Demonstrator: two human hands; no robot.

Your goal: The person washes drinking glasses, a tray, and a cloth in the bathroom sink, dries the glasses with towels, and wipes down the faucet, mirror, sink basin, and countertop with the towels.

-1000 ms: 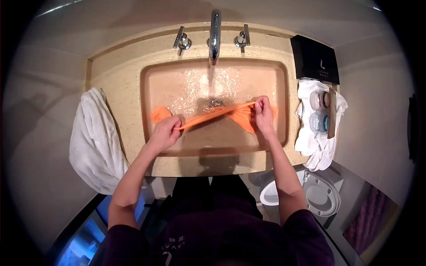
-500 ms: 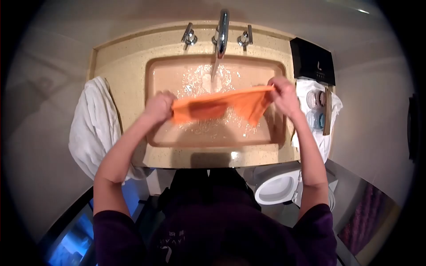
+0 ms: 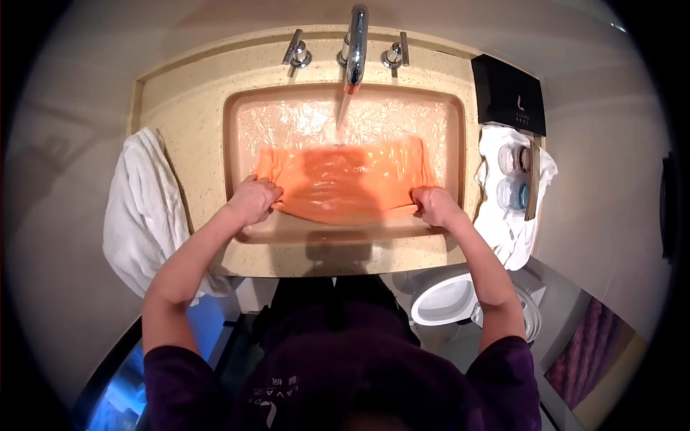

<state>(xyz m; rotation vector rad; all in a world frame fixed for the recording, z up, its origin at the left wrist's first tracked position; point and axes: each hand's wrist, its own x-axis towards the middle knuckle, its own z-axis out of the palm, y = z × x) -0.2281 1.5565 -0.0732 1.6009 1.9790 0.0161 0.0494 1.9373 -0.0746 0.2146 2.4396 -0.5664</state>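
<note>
An orange cloth (image 3: 345, 179) is spread wide in the water of the sink (image 3: 234, 136), wet and rippled, with a shadow across its middle. My left hand (image 3: 255, 200) is closed on the cloth's near left corner. At the near right corner, my right hand (image 3: 435, 205) grips the cloth with its fingers pressed together. Water runs from the faucet (image 3: 356, 47) into the sink just beyond the cloth's far edge.
Two metal tap handles (image 3: 298, 54) flank the faucet. A white towel (image 3: 146, 208) hangs over the counter's left end. On the right are a black box (image 3: 509, 97), glasses (image 3: 512, 194) on a white cloth (image 3: 496, 233), and below, a toilet (image 3: 442, 302).
The orange cloth was bunched and stretched between my hands, then lifted above the sink. Now it lies spread out in the water, and both hands have come down toward the near side.
</note>
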